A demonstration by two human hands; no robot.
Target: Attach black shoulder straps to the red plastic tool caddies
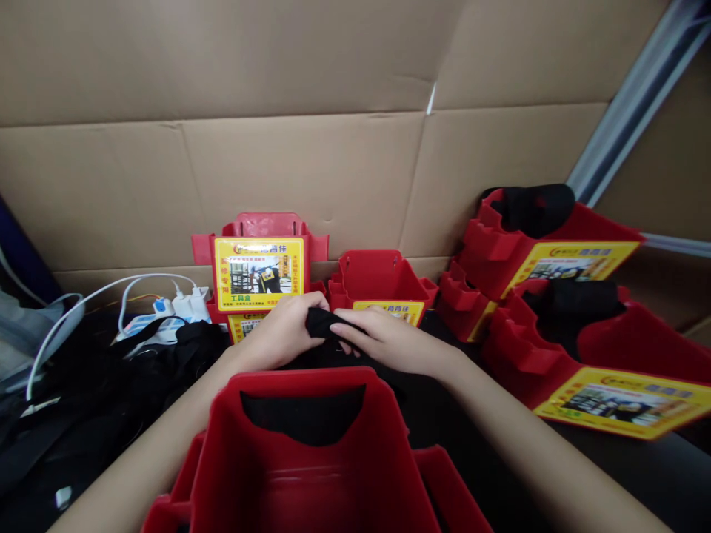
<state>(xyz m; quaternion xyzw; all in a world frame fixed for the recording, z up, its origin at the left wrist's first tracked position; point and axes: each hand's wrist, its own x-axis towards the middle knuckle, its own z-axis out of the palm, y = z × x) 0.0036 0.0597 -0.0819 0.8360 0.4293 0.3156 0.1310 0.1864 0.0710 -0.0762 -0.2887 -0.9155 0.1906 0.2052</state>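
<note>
A red plastic tool box point(311, 481) stands close to me, its open top facing up. Black strap material point(303, 414) shows through the opening in its far wall. Just beyond that wall, my left hand point(292, 329) is closed on a folded black strap point(322, 323). My right hand point(383, 337) grips the same strap from the right, fingers laid over it. Some fingertips are hidden behind the strap.
Red boxes with yellow labels stand at the back, one stack point(261, 270) left and a single box point(383, 277) mid. More boxes point(578, 355) with rolled black straps are at right. Loose black straps point(111, 400) and a power strip point(161, 326) lie left, before a cardboard wall point(300, 178).
</note>
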